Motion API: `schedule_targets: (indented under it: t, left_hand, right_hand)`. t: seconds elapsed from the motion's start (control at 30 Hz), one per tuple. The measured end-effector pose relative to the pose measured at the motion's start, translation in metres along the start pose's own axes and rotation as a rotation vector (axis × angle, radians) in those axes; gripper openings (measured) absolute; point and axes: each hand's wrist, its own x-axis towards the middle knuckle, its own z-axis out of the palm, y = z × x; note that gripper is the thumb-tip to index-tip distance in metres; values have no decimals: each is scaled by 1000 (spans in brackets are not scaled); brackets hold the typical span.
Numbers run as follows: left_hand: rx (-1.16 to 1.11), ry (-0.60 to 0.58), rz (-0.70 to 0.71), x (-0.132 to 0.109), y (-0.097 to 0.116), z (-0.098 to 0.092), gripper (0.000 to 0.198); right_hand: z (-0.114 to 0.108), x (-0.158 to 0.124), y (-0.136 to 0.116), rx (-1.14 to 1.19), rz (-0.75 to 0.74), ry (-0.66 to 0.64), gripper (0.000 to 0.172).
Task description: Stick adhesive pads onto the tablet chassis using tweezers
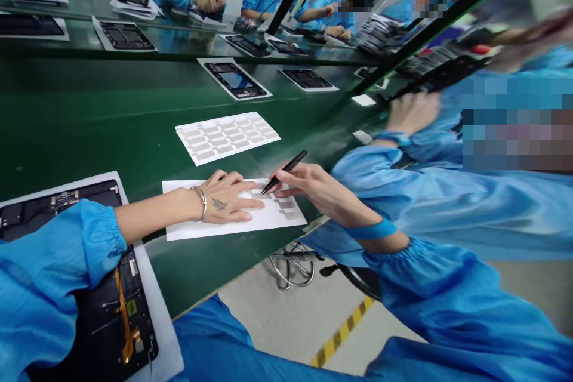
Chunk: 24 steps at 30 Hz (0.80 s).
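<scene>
My left hand (226,200) lies spread on the sheet (185,230), probably steadying it; my right hand (316,188) pinches the tool (289,169) pen-like, seemingly for fine control, its tip over the sheet. Beyond the sheet lies a 2nd page (227,136).

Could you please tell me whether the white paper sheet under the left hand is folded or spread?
Spread: the sheet lies flat on the smooth green tabletop, its visible edges running straight.
</scene>
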Motion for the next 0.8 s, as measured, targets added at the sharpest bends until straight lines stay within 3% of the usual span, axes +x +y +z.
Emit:
schedule_targets:
  t: [0.23,0.53,0.7,0.8]
  left_hand:
    - [11,62,10,-1,1,-1,40]
    - [43,36,-9,2,2,3,40]
    - [47,55,-16,6,4,4,39]
    - [51,-3,-33,9,11,2,40]
  right_hand:
    - [2,2,-6,-41,28,-25,48]
    - [2,6,-5,-89,-29,-21,46]
    - [9,2,6,2,-85,88,42]
    - [11,-9,1,111,-175,199,34]
